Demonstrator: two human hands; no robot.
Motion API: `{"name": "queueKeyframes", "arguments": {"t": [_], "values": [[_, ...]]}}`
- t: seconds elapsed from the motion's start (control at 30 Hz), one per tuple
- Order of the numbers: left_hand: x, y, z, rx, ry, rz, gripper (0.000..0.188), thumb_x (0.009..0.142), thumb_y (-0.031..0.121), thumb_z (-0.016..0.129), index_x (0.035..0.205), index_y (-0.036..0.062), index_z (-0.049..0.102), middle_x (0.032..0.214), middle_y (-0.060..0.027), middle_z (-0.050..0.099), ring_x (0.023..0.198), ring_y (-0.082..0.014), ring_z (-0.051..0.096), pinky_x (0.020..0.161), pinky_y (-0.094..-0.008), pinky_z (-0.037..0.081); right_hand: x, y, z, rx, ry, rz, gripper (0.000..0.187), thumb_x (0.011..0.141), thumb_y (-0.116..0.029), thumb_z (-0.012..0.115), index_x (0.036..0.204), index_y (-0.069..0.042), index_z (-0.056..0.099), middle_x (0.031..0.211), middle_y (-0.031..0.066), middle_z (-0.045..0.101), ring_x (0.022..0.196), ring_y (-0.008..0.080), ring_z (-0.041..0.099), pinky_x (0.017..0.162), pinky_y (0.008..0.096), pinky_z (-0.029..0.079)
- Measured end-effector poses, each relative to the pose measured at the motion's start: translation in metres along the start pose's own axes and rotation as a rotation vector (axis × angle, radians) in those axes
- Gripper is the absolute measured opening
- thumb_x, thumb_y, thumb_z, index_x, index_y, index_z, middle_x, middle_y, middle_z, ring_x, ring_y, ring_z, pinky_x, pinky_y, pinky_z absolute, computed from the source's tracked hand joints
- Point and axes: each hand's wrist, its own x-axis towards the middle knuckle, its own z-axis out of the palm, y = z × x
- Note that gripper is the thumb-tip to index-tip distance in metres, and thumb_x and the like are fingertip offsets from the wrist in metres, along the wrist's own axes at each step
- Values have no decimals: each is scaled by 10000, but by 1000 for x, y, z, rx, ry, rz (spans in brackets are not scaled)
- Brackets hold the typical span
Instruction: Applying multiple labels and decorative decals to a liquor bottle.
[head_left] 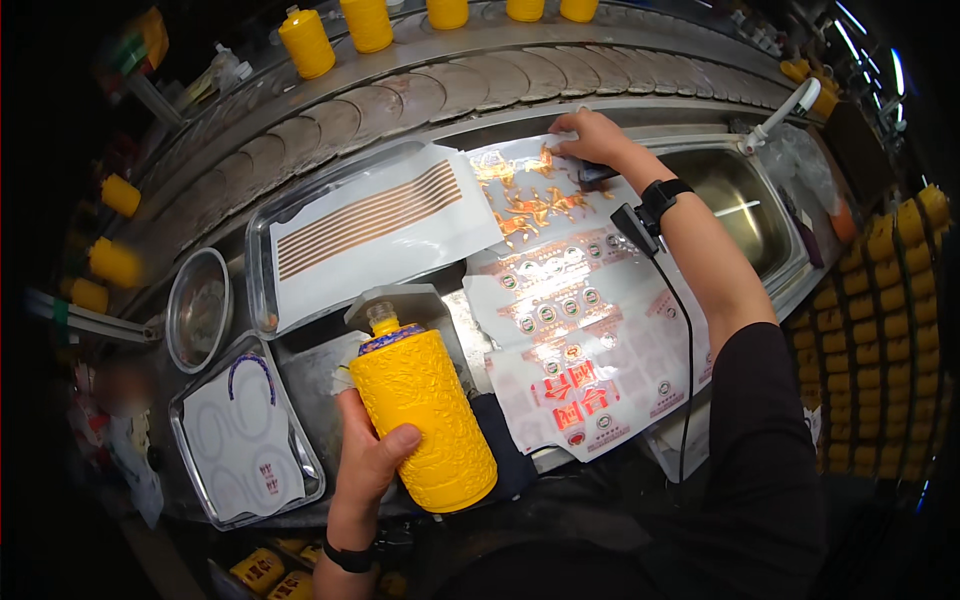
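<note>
I have the left hand (366, 448) gripping the yellow embossed bottle (428, 420), left of the gold-figured decal sheet (540, 203); the right hand (594, 138) bends at that sheet's far edge, whether pinching I can't tell. I judge this decal picking; the next move calls for a careful, crease-free lift.

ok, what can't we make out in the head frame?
All head view:
- Left hand: most of its fingers, hidden behind the yellow bottle.
- Yellow bottle: its far side, turned away from the camera.
- Right hand: whether it pinches the gold-figured sheet; the hand itself covers the contact.
- Bottles in the back row: several tops, cut off by the upper edge.
- Yellow shape at far left: details, lost to blur.
</note>
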Motion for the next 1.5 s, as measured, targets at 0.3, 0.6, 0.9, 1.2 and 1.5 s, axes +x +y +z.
{"name": "queueKeyframes", "arguments": {"t": [0.3,0.6,0.9,1.2,1.5], "values": [[1,-2,-2,-13,-19,-6,939,738,276,794,1408,39,180,1306,-168,459,1194,-284,534,1002,-425,460,11,-5,-5,-106,-61,-95,155,777,-268,700,863,-139,688,846,80,676,868,290,657,726,414,519],[4,-5,-7,15,-37,16,962,746,270,786,1441,55,156,1320,-164,452,1192,-275,535,995,-419,464,-13,-32,-10,-271,208,-241,143,820,-250,668,825,-107,678,872,104,622,757,317,657,658,418,524],[-1,5,-16,4,-165,112,1028,806,186,760,1511,75,20,1422,-198,379,1320,-293,428,1099,-431,348,-115,-131,-73,367,75,50,205,808,-218,693,817,-14,678,669,76,624,584,144,561,552,294,417],[-7,6,-23,-44,-234,96,1007,819,140,749,1515,82,23,1463,-213,334,1356,-283,386,1131,-400,302,-205,-285,-124,1361,-137,189,86,875,-86,714,892,-10,677,817,-9,666,729,18,579,648,168,448],[-8,8,-16,-198,-146,214,756,860,72,657,1465,20,207,1447,-216,379,1359,-277,390,1127,-406,309,-236,-313,-69,1472,-85,381,129,883,-114,699,905,8,663,824,10,663,747,26,576,677,187,469]]}}
